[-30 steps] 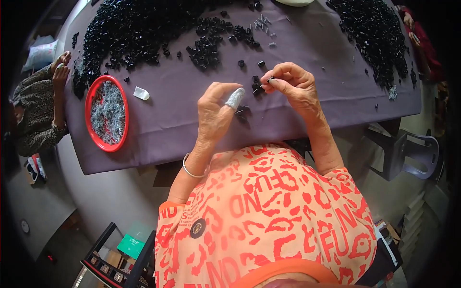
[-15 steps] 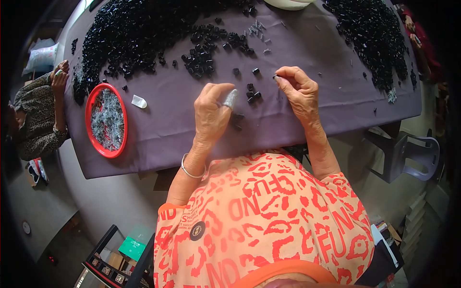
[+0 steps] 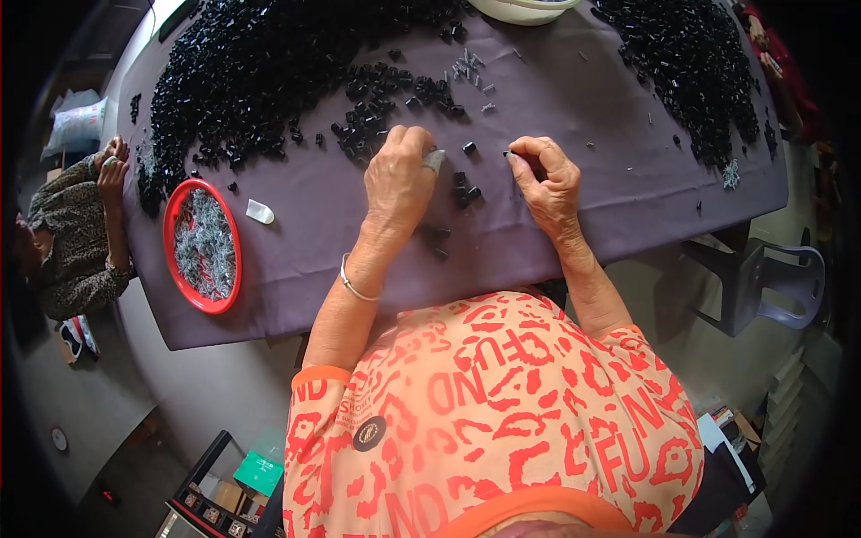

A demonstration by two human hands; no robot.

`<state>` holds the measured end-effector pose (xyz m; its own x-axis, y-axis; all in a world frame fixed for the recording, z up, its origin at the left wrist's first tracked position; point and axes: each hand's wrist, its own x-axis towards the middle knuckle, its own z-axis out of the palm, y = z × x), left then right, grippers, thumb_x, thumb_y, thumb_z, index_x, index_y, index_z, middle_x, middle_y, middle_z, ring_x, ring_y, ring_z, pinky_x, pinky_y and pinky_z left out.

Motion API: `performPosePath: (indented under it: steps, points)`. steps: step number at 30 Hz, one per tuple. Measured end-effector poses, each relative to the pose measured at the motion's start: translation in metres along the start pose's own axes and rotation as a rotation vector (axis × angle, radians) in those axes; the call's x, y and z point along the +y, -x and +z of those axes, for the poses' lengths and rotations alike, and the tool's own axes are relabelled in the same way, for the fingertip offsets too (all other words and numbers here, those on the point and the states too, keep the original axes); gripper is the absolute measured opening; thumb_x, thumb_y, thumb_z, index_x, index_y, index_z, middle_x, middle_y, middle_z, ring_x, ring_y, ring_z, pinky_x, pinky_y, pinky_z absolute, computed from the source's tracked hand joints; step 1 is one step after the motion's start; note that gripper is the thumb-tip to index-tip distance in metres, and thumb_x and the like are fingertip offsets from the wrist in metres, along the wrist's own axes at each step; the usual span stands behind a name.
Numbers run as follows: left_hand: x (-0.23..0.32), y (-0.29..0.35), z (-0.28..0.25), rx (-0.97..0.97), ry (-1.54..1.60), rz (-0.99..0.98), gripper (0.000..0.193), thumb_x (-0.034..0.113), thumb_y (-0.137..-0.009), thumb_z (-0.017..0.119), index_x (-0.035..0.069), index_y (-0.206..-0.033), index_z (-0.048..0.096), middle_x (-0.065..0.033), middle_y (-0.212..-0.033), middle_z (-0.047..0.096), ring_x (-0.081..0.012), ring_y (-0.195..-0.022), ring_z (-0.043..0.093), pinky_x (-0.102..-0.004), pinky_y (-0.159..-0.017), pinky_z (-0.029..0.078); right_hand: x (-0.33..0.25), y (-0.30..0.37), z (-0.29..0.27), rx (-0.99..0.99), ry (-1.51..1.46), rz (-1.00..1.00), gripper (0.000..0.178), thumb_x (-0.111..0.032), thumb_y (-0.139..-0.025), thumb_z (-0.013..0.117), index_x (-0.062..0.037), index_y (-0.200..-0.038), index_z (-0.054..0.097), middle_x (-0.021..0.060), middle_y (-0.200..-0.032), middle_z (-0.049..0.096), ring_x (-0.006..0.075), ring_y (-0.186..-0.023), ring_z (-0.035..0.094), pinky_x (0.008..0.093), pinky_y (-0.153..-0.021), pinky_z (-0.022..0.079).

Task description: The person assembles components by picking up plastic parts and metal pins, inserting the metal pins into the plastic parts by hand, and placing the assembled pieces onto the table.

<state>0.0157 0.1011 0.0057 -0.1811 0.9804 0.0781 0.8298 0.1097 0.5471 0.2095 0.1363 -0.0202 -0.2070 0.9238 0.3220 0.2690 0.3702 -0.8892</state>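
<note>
My left hand [image 3: 401, 175], with a pale cover on one fingertip, is bent down over the purple cloth beside loose small black cylindrical pieces [image 3: 463, 190]. Its fingers are drawn together, and whatever lies under them is hidden. Thumb and forefinger of my right hand [image 3: 547, 179] pinch a tiny dark piece [image 3: 507, 153], too small to name. One black piece [image 3: 469, 148] lies between the two hands. Several more [image 3: 435, 236] sit near my left wrist, partly in shadow.
A large heap of black pieces [image 3: 242, 81] covers the far left, another [image 3: 691, 72] the far right. Small grey pins [image 3: 466, 65] lie near a white bowl [image 3: 525, 11]. A red oval basket [image 3: 235, 278] holds clear-grey bits, beside a white finger cover [image 3: 259, 212]. Another person [image 3: 76, 224] sits at left.
My left hand has moved up and turned over, its fingers now nearer the heap and over the spot of a loose black piece. My right hand has shifted slightly left and down, still pinching.
</note>
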Motion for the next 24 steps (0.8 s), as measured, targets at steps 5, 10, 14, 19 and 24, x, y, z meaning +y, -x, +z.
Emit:
performPosePath:
  steps: [5, 10, 14, 19, 24]
  points:
    - [-0.001, -0.005, -0.002, 0.015, 0.031, 0.052, 0.022, 0.01, -0.074, 0.069, 0.005, -0.095, 0.062, -0.0101, -0.083, 0.059, -0.0259, -0.07, 0.061, -0.0362, -0.063, 0.048, -0.004, 0.001, 0.0, -0.006, 0.032, -0.028, 0.013, 0.004, -0.077, 0.065, -0.0031, -0.088, 0.062, 0.0034, -0.081, 0.06, 0.0096, -0.066, 0.056, 0.0222, -0.059, 0.045]
    - [0.021, -0.033, 0.004, 0.062, 0.09, 0.161, 0.013, 0.016, -0.076, 0.067, 0.009, -0.087, 0.064, -0.0106, -0.088, 0.058, -0.0313, -0.077, 0.06, -0.0402, -0.066, 0.049, -0.004, 0.001, 0.0, 0.006, 0.027, -0.037, 0.014, 0.004, -0.077, 0.065, -0.0032, -0.088, 0.062, 0.0041, -0.081, 0.06, 0.0108, -0.066, 0.056, 0.0229, -0.06, 0.046]
    - [0.033, -0.056, 0.027, 0.021, -0.027, 0.253, 0.01, 0.014, -0.075, 0.067, 0.01, -0.085, 0.067, -0.0084, -0.087, 0.058, -0.0273, -0.084, 0.06, -0.0381, -0.069, 0.05, -0.001, 0.002, 0.003, 0.027, 0.044, -0.062, 0.015, 0.004, -0.076, 0.066, -0.0033, -0.088, 0.062, 0.0053, -0.081, 0.061, 0.0134, -0.067, 0.057, 0.0246, -0.06, 0.046]
    - [0.031, -0.061, 0.037, -0.106, -0.073, 0.237, 0.013, 0.017, -0.078, 0.066, 0.01, -0.089, 0.066, -0.0078, -0.089, 0.059, -0.0277, -0.085, 0.06, -0.0378, -0.072, 0.049, 0.001, 0.0, 0.002, 0.041, 0.052, -0.092, 0.015, 0.004, -0.076, 0.067, -0.003, -0.088, 0.061, 0.0062, -0.08, 0.061, 0.0153, -0.067, 0.058, 0.0253, -0.061, 0.046]
    - [0.03, -0.047, 0.035, -0.017, -0.003, 0.255, 0.013, 0.013, -0.079, 0.063, 0.009, -0.091, 0.062, -0.0075, -0.089, 0.058, -0.0268, -0.088, 0.058, -0.0382, -0.072, 0.048, 0.001, -0.002, 0.0, 0.06, 0.059, -0.118, 0.015, 0.004, -0.076, 0.066, -0.0027, -0.088, 0.061, 0.0053, -0.08, 0.061, 0.0134, -0.067, 0.058, 0.0241, -0.062, 0.046]
